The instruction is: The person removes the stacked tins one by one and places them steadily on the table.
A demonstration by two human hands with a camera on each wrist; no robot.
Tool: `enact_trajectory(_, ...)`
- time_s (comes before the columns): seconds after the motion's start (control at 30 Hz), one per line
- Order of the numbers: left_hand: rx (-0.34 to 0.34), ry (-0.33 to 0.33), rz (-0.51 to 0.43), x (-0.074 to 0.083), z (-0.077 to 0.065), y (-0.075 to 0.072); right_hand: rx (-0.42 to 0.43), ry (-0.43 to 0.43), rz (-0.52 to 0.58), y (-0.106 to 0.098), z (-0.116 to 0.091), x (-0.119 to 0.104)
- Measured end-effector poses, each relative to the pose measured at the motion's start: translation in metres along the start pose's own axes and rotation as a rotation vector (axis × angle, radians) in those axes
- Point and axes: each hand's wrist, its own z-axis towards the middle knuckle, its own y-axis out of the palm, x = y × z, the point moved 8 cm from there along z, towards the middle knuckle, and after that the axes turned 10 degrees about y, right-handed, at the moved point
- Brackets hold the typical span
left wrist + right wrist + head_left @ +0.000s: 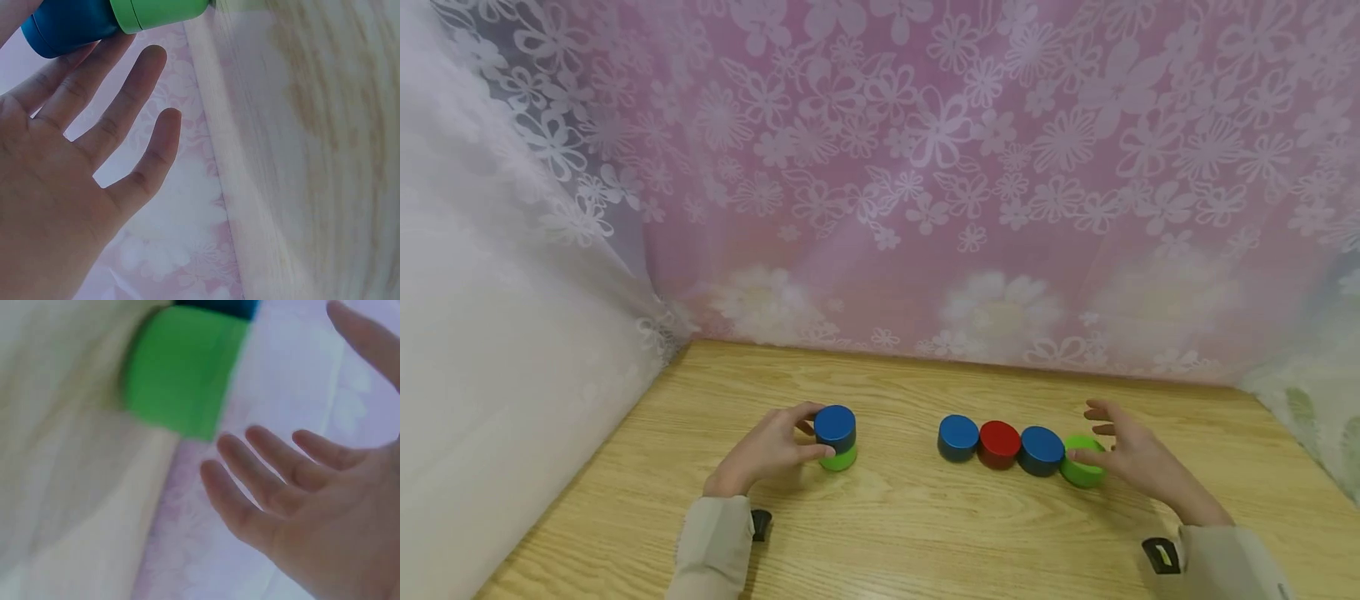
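On the left of the tabletop, a short blue cylinder (835,423) sits on a green cylinder (841,458). My left hand (772,447) pinches the upper blue piece from the left, its thumb in front and fingers behind. The left wrist view shows the stacked blue cylinder (72,25) and green cylinder (159,11) at the fingertips; the last fingers are spread. At the right end of a row, another green cylinder (1082,468) lies near my right hand (1138,458). In the right wrist view, this green cylinder (184,372) stands apart from the loosely extended fingers.
Left of that green piece, the row has a blue cylinder (1041,451), a red cylinder (999,444) and another blue cylinder (958,437), side by side. The wooden table (880,533) ends at a pink floral curtain (925,208). A white cloth (497,333) hangs at left.
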Motion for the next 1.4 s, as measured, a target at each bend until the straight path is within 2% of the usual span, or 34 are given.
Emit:
enact_trajectory(0.23, 0.002, -0.009, -0.025, -0.003, 0.000, 0.001, 0.113, -0.016, 0.078, -0.006, 0.005, -0.029)
enact_trajectory(0.37, -0.004, -0.008, -0.041, -0.004, 0.000, 0.001, 0.139, -0.032, 0.118, -0.003, 0.007, -0.042)
enact_trajectory(0.63, -0.094, -0.041, -0.052, -0.017, -0.003, 0.012, 0.125, -0.054, 0.173, 0.009, 0.013, -0.061)
enact_trajectory(0.83, -0.098, -0.028, -0.041, -0.014, -0.004, 0.012, 0.113, -0.054, 0.199, 0.019, 0.017, -0.079)
enact_trajectory(1.03, -0.102, -0.020, -0.002, -0.011, -0.004, 0.012, 0.109, -0.092, 0.219, 0.027, 0.021, -0.100)
enact_trajectory(1.4, -0.089, -0.039, 0.021, -0.011, -0.005, 0.011, 0.089, -0.131, 0.229, 0.043, 0.029, -0.130)
